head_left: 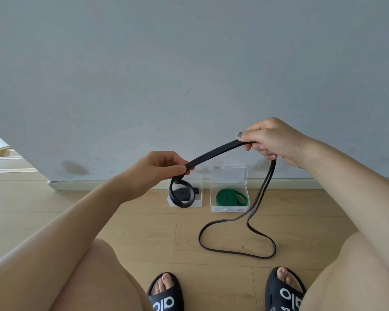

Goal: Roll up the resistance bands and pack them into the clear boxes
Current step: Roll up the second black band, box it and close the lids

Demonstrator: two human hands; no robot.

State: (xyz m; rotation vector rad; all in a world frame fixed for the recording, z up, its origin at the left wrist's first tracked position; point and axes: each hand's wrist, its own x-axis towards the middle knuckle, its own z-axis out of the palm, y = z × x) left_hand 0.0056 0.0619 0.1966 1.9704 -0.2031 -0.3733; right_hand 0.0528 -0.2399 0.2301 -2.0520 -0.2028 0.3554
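A long black resistance band [213,153] stretches between my two hands above the floor. My left hand [157,168] pinches one end, where a small loop curls down in front of the left clear box [198,204]. My right hand [272,140] grips the band higher up, and the rest hangs down and lies in a loose loop on the floor. A rolled black band [182,194] sits in the left box. The right clear box [229,208], its lid up against the wall, holds a rolled green band [230,197].
Both boxes stand on the wooden floor [144,230] against the grey wall [189,75] and its skirting. My knees and feet in black slippers [166,295] fill the bottom of the view. A doorway step shows at the far left.
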